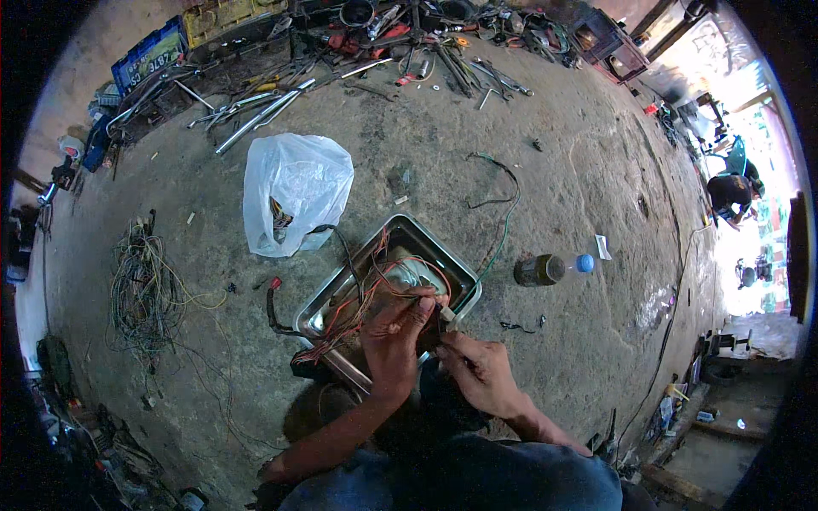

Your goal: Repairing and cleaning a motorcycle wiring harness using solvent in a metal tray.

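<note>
My left hand (396, 332) is closed over a shallow metal tray (436, 242), its thumb and fingers pinching thin wires beside a small white connector (447, 314). To its right, my right hand (481, 370) is closed at the fingertips just below that connector; what it grips is too small to make out. A wiring harness (372, 285) of red, orange and dark wires lies across the tray and over its left rim. One black-sleeved branch (274, 311) ends in a red plug. Whitish material (417, 274) sits inside the tray, partly covered by wires.
A white plastic bag (298, 183) with wires inside stands behind the tray. Left lies a tangled wire bundle (146, 294); right, a bottle (538, 270) and blue cap (584, 263). A green wire (516, 200) curves behind. Hand tools (266, 115) line the back; another person (730, 192) is far right.
</note>
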{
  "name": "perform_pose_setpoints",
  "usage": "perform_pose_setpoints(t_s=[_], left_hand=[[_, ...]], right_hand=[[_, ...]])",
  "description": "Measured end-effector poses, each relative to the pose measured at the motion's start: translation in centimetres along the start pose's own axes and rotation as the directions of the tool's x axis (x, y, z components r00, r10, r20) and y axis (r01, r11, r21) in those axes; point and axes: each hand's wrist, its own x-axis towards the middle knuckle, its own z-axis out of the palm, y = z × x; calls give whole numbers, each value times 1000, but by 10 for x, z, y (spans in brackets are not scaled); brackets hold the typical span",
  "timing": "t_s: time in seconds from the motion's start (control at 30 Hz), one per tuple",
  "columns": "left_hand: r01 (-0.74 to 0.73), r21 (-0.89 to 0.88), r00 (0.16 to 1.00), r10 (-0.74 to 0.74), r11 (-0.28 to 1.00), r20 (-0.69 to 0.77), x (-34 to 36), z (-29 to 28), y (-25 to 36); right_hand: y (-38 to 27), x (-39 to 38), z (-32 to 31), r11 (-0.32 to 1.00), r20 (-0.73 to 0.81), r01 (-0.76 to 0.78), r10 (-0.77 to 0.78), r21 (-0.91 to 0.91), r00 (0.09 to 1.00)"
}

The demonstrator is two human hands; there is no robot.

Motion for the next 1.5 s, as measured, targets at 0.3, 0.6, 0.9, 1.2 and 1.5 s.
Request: perform_pose_setpoints(t_s=[0.3, 0.6, 0.9, 1.2, 1.5], left_hand=[[2, -104, 994, 9, 995, 106, 0, 7, -4], [171, -154, 962, -131, 973, 238, 0, 4, -25], [283, -169, 953, -257, 944, 160, -3, -6, -34], [488, -341, 870, -477, 803, 123, 9, -48, -12], [257, 85, 954, -267, 963, 137, 22, -73, -64]], right_hand=[[-5, -3, -7, 952, 26, -193, 192, 236, 981], [-15, 14, -27, 568, 101, -384, 465, 728, 879], [-21, 3, -28, 413, 128, -414, 565, 811, 815], [27, -60, -91, 760, -461, -285, 599, 583, 655], [161, -110, -85, 721, -385, -335, 102, -606, 917]])
